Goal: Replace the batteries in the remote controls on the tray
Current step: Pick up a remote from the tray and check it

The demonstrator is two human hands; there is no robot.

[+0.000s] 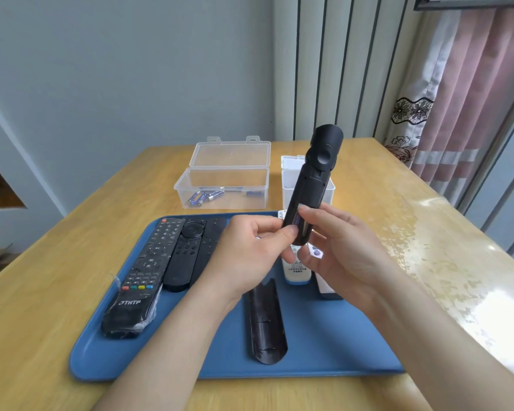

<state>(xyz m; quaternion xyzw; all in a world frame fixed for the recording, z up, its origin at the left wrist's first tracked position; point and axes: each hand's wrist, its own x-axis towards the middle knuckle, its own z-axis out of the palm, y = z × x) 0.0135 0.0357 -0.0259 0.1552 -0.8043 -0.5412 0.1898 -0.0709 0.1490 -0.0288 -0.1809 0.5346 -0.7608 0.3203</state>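
While our left hand (250, 250) pinches the slim matte black plastic remote (312, 185) at its lower end, our right hand (339, 247) grips it, fingers curled | remote tilted upright above blue plastic tray (324, 336) | curved glossy black cover (264, 321) lies on tray

A curved black remote (312, 185) is held above the blue tray (339, 345), near upright, top leaning away, back facing the camera. Left hand (250, 256) and right hand (339, 250) grip its lower end. Its battery bay is open, with a blue-labelled cell partly visible between the fingers. The detached back cover (266, 321) lies hollow side up on the tray. At the tray's left lie a plastic-wrapped THTF remote (143, 277) and, touching it, a slim black remote (187, 250). A white remote (297, 269) lies partly hidden below the hands. Spare batteries (208, 196) lie in an open clear box (223, 188) beyond the tray.
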